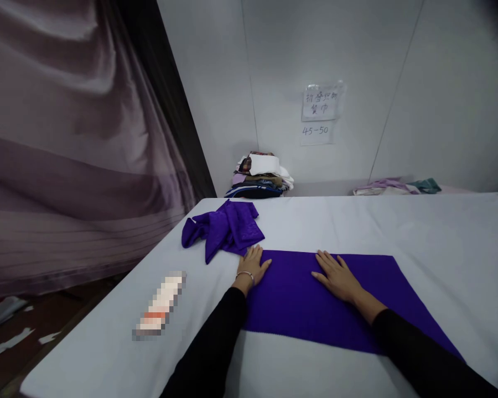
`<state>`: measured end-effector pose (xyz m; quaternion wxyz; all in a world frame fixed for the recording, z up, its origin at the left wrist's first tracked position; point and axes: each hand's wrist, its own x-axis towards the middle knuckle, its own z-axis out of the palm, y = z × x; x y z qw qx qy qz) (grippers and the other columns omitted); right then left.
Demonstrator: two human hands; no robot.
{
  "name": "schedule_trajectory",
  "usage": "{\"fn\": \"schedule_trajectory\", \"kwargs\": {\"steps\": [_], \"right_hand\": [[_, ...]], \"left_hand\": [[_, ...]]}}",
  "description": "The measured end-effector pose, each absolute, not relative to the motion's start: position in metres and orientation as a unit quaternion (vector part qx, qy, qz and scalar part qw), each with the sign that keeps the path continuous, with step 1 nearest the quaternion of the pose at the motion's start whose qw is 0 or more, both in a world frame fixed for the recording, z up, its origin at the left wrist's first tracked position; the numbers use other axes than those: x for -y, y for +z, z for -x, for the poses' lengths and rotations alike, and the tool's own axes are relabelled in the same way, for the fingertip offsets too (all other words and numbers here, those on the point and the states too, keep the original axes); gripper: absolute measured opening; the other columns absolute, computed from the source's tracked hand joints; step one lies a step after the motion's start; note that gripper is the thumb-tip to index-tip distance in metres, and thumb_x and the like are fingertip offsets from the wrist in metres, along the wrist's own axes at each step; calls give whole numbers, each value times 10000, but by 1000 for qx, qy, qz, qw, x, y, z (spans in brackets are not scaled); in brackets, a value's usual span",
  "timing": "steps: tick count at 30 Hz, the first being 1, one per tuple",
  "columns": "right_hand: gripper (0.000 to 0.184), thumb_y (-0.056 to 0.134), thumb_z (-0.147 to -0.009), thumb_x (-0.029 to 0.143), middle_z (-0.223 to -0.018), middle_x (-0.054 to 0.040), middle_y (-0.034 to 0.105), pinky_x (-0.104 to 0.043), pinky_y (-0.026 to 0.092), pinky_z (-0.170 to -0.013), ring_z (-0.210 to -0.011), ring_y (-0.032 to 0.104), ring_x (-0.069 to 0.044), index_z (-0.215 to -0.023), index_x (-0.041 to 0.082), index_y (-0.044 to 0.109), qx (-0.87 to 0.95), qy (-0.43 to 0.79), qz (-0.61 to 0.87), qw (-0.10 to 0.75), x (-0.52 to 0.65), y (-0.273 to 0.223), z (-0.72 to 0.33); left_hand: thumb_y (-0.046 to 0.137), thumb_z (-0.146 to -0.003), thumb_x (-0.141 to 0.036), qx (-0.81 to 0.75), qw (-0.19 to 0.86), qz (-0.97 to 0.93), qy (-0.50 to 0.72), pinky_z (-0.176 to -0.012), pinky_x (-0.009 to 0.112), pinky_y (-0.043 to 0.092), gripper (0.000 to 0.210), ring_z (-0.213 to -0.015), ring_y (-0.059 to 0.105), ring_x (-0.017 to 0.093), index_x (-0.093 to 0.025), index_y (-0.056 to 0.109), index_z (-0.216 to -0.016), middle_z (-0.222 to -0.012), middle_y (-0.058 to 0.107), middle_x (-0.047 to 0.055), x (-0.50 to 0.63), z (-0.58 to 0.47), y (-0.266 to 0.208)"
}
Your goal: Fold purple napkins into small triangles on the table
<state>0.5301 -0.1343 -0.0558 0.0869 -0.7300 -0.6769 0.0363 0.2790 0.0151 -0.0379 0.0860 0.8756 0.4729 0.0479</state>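
A purple cloth napkin (299,298) lies spread flat in front of me, its far edge nearly straight. On its far left corner rests my left hand (252,266), palm down with the fingers stretched out and the thumb apart. My right hand (338,276) is laid flat near the middle of the far edge, fingers extended. Neither hand grasps anything. Just beyond my left hand is a second, crumpled purple cloth (232,224). My right forearm covers part of the spread napkin.
Both cloths lie on a white-covered table (108,342). A blurred-out rectangular object (160,307) sits at the left. Behind the table are a stack of folded fabrics (261,177) and more cloths (394,187). Handwritten paper signs (320,110) hang on the wall; a mauve curtain (74,149) drapes at left.
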Motion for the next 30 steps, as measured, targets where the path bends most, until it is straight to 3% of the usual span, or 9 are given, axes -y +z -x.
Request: {"fn": "schedule_trajectory", "kwargs": {"steps": [5, 11, 19, 26, 30], "right_hand": [[745, 146, -843, 654, -1455, -87, 221, -484, 134, -1063, -1339, 151, -230, -1391, 163, 264, 676, 38, 732, 79, 136, -55, -530], [732, 172, -849, 639, -1456, -101, 215, -491, 134, -1057, -1340, 145, -233, -1385, 152, 274, 677, 33, 732, 72, 135, -59, -531], [707, 194, -857, 617, -1474, -103, 144, -489, 129, -1063, -1346, 88, -236, -1400, 165, 232, 666, 80, 734, 109, 137, -44, -526], [674, 204, -873, 588, -1452, -110, 223, -483, 93, -1068, -1343, 127, -234, -1400, 169, 238, 727, 70, 672, 123, 121, -34, -473], [686, 223, -878, 573, -1450, -133, 221, -482, 80, -1064, -1344, 120, -243, -1392, 120, 250, 725, 75, 675, 113, 105, -35, -468]], "left_hand": [[250, -887, -472, -518, 87, -849, 62, -1045, 448, 220, 591, -1297, 289, 252, -91, 308, -1334, -1416, 317, 154, -17, -256, -26], [345, -876, -389, -501, 92, -858, 66, -1081, 379, 168, 511, -1336, 194, 204, -143, 342, -1325, -1434, 304, 92, 35, -233, -22], [327, -872, -444, -404, 117, -906, 51, -1095, 437, 144, 529, -1346, 158, 214, -162, 364, -1318, -1438, 295, 85, 104, -236, -24], [265, -893, -328, -383, 66, -918, 76, -1096, 389, 154, 461, -1336, 194, 186, -168, 372, -1311, -1433, 312, 68, 68, -304, -19], [305, -873, -368, -419, 54, -905, 57, -1078, 434, 173, 519, -1331, 203, 246, -101, 364, -1315, -1431, 294, 136, 37, -327, -28]]}}
